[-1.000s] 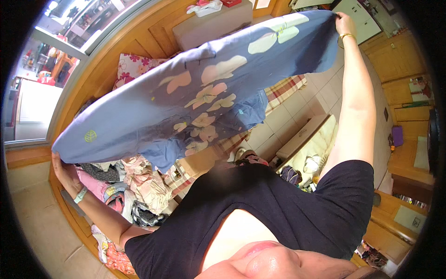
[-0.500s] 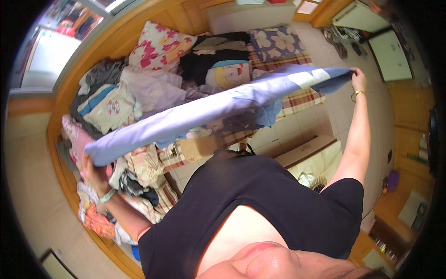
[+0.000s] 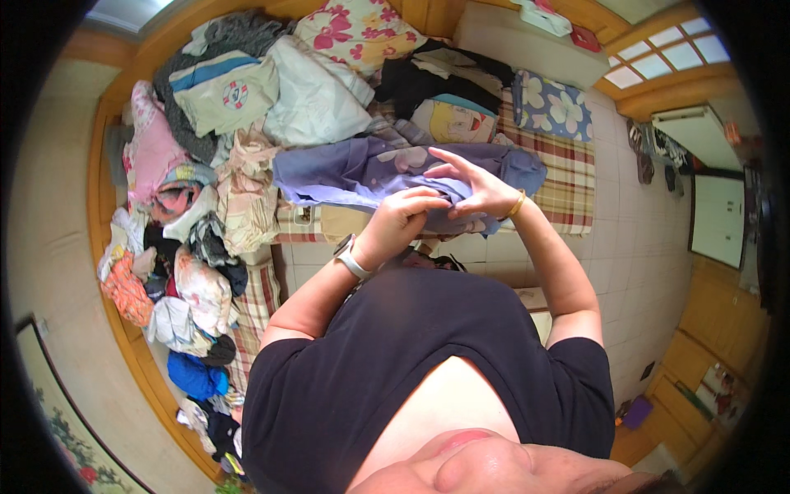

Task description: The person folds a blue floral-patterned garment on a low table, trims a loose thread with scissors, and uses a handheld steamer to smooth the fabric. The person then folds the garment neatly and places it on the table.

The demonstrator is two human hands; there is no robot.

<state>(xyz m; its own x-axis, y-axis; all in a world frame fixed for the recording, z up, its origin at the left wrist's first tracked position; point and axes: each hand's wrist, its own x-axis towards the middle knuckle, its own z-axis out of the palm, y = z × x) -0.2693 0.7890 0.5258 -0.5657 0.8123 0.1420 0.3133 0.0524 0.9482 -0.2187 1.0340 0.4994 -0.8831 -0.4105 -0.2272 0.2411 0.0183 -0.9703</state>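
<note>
A blue-violet cloth point(image 3: 325, 173) with pale flower shapes near its middle lies bunched lengthwise across the plaid seat in front of me. My left hand point(image 3: 397, 222) is at the cloth's near edge, fingers bent and pressed together on it; the fold between them is partly hidden. Just right of it, my right hand point(image 3: 487, 191) hovers over the same cloth, thumb and fingers apart. The right thumb comes close to the left fingertips. Whether the right fingers touch the fabric I cannot tell.
Behind the cloth lie a white garment point(image 3: 317, 95), a beige bag-like piece point(image 3: 222, 95) and a flowered pillow point(image 3: 354, 33). A blue flowered cushion point(image 3: 551, 105) rests at the plaid seat's right end. Clothes heap up on the left, including an orange patterned piece point(image 3: 127, 288).
The cloth was stretched wide between both raised hands; now it is down on the seat, bunched. Both hands have come together at its middle, and the right one has released its end.
</note>
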